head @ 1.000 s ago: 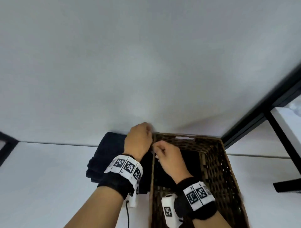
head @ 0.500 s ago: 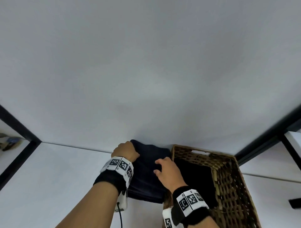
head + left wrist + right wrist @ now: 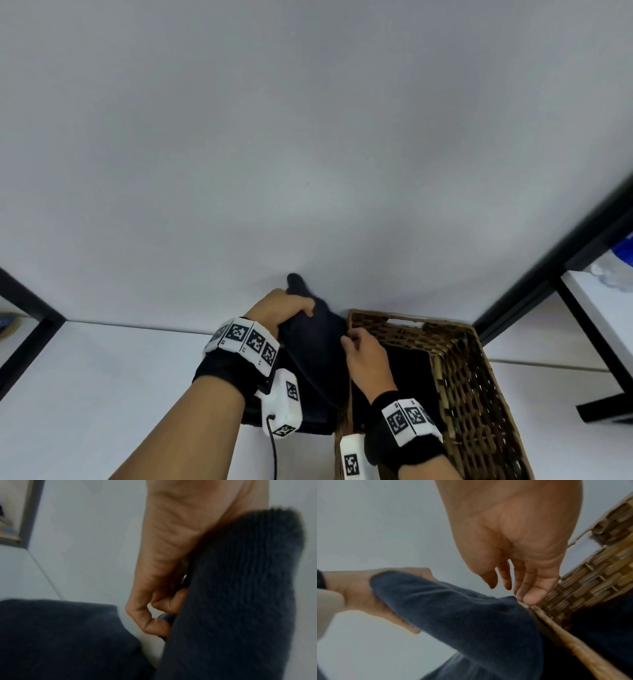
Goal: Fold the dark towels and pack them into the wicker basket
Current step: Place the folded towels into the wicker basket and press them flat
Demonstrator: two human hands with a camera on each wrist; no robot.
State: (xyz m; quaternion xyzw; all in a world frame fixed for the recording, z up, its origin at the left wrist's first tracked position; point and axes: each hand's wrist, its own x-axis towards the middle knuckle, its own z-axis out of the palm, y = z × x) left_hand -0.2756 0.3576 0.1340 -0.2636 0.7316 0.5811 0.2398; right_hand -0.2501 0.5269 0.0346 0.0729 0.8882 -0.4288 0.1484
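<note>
One dark towel [image 3: 317,346] is now raised off the stack of towels [image 3: 253,413] and hangs just left of the wicker basket [image 3: 455,370], its upper corner poking above the left hand [image 3: 284,308]; half a second ago it lay flat on that stack with both hands resting on top. The left hand grips the towel's upper part, fingers curled round the cloth, and the left wrist view shows the fingers [image 3: 157,626] tucked into the fabric [image 3: 240,588] while the rest of the stack [image 3: 60,635] lies lower to the left. The right hand [image 3: 364,356] sits at the basket's near-left corner, where earlier it lay further left on the towel; its fingertips [image 3: 530,596] meet the towel's edge [image 3: 471,608] right at the woven rim [image 3: 590,577], but whether they pinch the cloth or merely touch it cannot be told. Inside the basket, dark cloth [image 3: 407,373] already covers the bottom. The basket stands on a white table [image 3: 85,377] against a pale wall [image 3: 308,154], as before. Both wrists wear black bands with white marker tags [image 3: 246,339], and a white camera unit [image 3: 282,401] hangs under the left wrist, left of the basket. A black frame post [image 3: 548,270] rises to the right of the basket.
</note>
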